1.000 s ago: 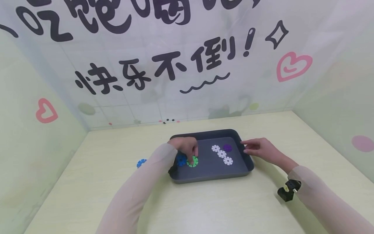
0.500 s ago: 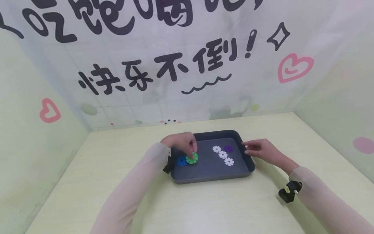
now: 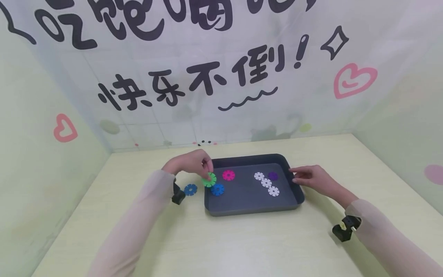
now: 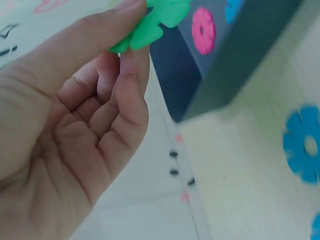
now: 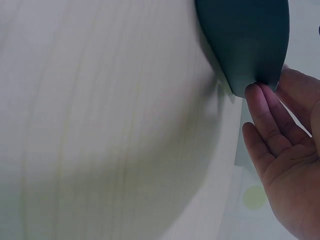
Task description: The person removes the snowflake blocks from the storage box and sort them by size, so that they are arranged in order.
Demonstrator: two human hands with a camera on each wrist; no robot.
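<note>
In the head view my left hand (image 3: 192,161) is over the left rim of a dark grey tray (image 3: 238,198), pinching a green snowflake disc (image 3: 209,179) between thumb and fingers. The left wrist view shows the green disc (image 4: 162,20) raised above the tray's corner. Just below it in the head view lies a blue disc (image 3: 217,189) inside the tray, with a pink disc (image 3: 228,175) behind. My right hand (image 3: 313,178) holds the tray's right wall; in the right wrist view its fingertips (image 5: 255,97) press the wall's outside while the thumb goes behind the rim.
Toward the tray's right side lie a row of white discs (image 3: 266,182) and a purple disc (image 3: 273,176). On the table left of the tray is another blue disc (image 3: 190,189), beside my wrist camera. A printed backdrop (image 3: 221,84) stands behind the table.
My left hand has lifted the green disc from beside the blue one and carried it left to the tray's rim. The pink disc has come into view. My right hand stays put.
</note>
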